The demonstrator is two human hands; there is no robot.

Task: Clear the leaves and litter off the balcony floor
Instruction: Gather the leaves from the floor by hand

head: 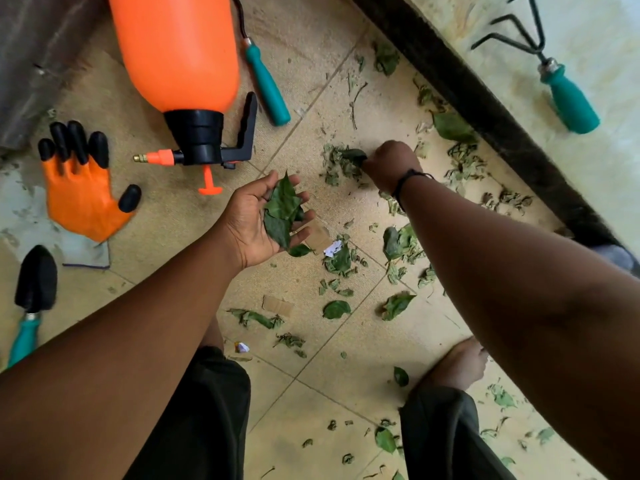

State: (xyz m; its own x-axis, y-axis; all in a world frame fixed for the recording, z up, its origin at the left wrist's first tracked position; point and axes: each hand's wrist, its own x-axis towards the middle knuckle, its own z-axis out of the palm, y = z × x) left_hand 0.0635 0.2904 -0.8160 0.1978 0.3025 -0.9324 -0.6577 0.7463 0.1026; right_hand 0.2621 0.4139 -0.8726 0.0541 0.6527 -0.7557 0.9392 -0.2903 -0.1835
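My left hand is turned palm up over the tan tiled floor, and a small bunch of green leaves lies in its loosely cupped palm. Farther out, my right hand is curled and pinches a dark leaf at the edge of a small heap of dried leaves. Many more green and shrivelled leaves lie scattered over the tiles, along with cardboard scraps and bits of white paper.
An orange pressure sprayer lies on its side at top left, beside an orange glove, a black trowel and a teal-handled tool. A dark threshold runs diagonally at right; beyond it lies a hand rake. My legs crouch below.
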